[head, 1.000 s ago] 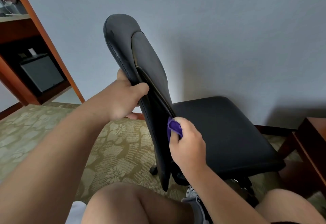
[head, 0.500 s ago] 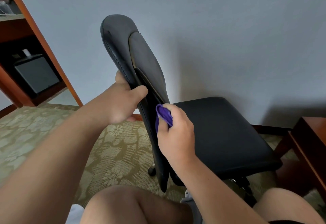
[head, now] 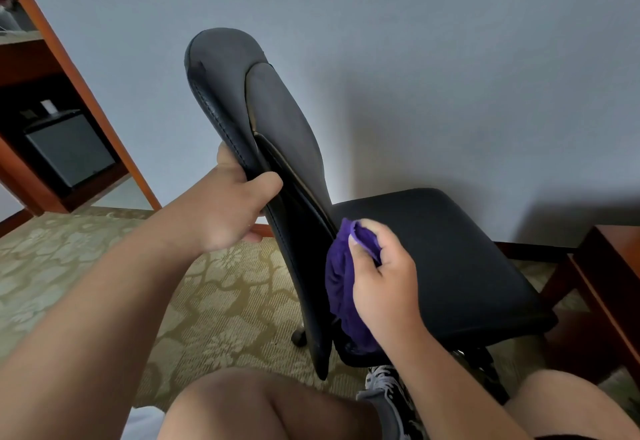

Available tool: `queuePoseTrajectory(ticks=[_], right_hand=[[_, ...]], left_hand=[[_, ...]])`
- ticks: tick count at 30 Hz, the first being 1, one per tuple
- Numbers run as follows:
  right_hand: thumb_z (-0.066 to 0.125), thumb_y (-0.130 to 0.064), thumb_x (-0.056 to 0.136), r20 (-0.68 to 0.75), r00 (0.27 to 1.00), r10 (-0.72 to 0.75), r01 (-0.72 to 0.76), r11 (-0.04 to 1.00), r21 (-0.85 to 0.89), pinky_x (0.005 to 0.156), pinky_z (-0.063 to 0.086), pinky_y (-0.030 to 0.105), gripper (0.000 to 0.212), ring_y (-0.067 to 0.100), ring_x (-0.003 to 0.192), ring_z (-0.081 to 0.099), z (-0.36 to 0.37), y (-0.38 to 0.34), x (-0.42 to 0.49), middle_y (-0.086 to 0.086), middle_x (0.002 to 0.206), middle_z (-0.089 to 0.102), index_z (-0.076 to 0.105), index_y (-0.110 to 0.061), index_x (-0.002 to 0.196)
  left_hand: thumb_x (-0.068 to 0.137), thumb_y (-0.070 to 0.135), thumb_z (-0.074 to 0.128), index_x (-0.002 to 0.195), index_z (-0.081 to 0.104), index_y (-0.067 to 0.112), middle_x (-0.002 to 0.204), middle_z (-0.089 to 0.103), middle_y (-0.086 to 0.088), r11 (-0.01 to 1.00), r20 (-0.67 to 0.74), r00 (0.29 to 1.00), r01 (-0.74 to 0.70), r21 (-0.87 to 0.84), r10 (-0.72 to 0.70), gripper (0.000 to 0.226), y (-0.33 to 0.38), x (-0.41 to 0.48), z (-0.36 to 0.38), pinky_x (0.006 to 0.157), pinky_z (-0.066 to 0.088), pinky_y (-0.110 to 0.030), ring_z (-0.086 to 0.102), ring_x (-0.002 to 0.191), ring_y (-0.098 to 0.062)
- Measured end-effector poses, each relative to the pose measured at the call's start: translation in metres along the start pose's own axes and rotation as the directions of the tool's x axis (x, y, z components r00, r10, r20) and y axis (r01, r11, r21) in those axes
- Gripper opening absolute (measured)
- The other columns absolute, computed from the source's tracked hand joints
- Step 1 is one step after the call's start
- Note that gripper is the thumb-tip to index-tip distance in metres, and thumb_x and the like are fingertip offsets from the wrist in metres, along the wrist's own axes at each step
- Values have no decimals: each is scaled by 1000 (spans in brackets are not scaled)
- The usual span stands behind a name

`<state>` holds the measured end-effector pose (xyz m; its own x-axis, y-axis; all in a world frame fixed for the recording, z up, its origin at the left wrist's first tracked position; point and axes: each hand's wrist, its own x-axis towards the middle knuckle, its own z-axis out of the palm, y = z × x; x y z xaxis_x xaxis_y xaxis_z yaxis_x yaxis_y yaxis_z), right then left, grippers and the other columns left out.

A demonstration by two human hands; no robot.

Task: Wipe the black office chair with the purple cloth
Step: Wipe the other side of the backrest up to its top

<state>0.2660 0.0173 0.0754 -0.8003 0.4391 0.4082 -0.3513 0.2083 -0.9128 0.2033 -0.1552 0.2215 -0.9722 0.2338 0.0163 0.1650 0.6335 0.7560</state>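
Backrest edge of the black office chair [head: 433,249] is gripped in my left hand [head: 228,207], thumb on the near side. My right hand [head: 384,280] clutches the bunched purple cloth [head: 341,287] against the backrest's lower part, beside the seat's rear edge.

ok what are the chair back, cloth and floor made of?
chair back: looks like black leather or faux leather, dull sheen, stitched seam along the edge; which one I cannot tell.
cloth: soft purple fabric, matte, bunches in folds, possibly microfibre.
floor: woven carpet, olive with pale floral pattern, ribbed texture.
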Motion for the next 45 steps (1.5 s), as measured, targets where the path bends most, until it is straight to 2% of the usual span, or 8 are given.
queuePoseTrajectory(ticks=[5, 11, 16, 21, 27, 32, 39, 45], right_hand=[[54, -15, 101, 133, 985, 111, -102, 992, -72, 80, 44, 4, 25, -7, 98, 59, -2, -13, 27, -19, 101, 67, 63, -38, 107], [52, -20, 102, 220, 954, 206, -160, 965, -209, 71, 42, 8, 19, -1, 92, 58, 2, -7, 42, -18, 100, 63, 60, -36, 105], [53, -17, 100, 261, 955, 138, -103, 984, -144, 67, 42, 3, 20, -3, 88, 58, 13, -30, 57, -14, 100, 64, 64, -29, 111], [52, -15, 99, 311, 948, 70, -10, 981, -191, 78, 44, 6, 28, -1, 99, 58, 11, -26, 55, -14, 109, 62, 63, -33, 117], [54, -12, 99, 224, 965, 138, -96, 977, -190, 77, 41, 2, 28, -4, 100, 57, 9, -9, 40, -13, 111, 62, 64, -30, 118], [54, -15, 99, 223, 974, 47, -19, 992, -127, 82, 44, 10, 25, 4, 101, 58, 29, -37, 54, -10, 111, 62, 64, -28, 117], [54, -15, 99, 209, 972, 107, -63, 977, -204, 78, 41, 2, 27, -2, 100, 58, 15, -13, 41, -14, 111, 63, 64, -29, 120], [52, -19, 99, 167, 970, 174, -159, 982, -98, 73, 45, 16, 18, 7, 88, 60, 32, -39, 49, -10, 97, 64, 65, -27, 109]], left_hand=[[99, 35, 56, 143, 32, 25, 120, 63, 5, 1000, 1, 1000, 0, -2, 0, 51, 2, 0, 0, 76, 64, -42, 69, 104, -18], [72, 55, 51, 142, 33, 35, 129, 63, 5, 1000, 35, 999, 17, -14, -17, 75, 5, -4, 0, 75, 64, -41, 70, 105, -19], [73, 52, 51, 145, 31, 31, 126, 64, 5, 999, 25, 999, 25, -31, -25, 77, 6, -2, 1, 76, 65, -42, 72, 100, -15], [69, 57, 52, 146, 37, 27, 125, 64, 8, 999, 14, 999, 38, -20, -38, 84, 3, 0, 0, 75, 65, -39, 72, 99, -12], [75, 54, 50, 145, 43, 24, 132, 60, 8, 1000, 2, 1000, 25, -3, -25, 76, 2, 2, 0, 74, 65, -36, 71, 101, -11], [83, 50, 55, 144, 43, 22, 126, 63, 7, 999, -17, 999, 34, -15, -34, 68, 0, 3, 0, 73, 65, -34, 71, 99, -10], [74, 55, 53, 144, 42, 25, 126, 58, 10, 999, -29, 999, 36, -12, -37, 78, -1, 3, -1, 73, 65, -36, 70, 101, -13], [76, 53, 50, 146, 40, 27, 122, 57, 15, 999, -34, 999, 38, -6, -39, 76, 0, 2, 0, 73, 65, -36, 68, 102, -13]])
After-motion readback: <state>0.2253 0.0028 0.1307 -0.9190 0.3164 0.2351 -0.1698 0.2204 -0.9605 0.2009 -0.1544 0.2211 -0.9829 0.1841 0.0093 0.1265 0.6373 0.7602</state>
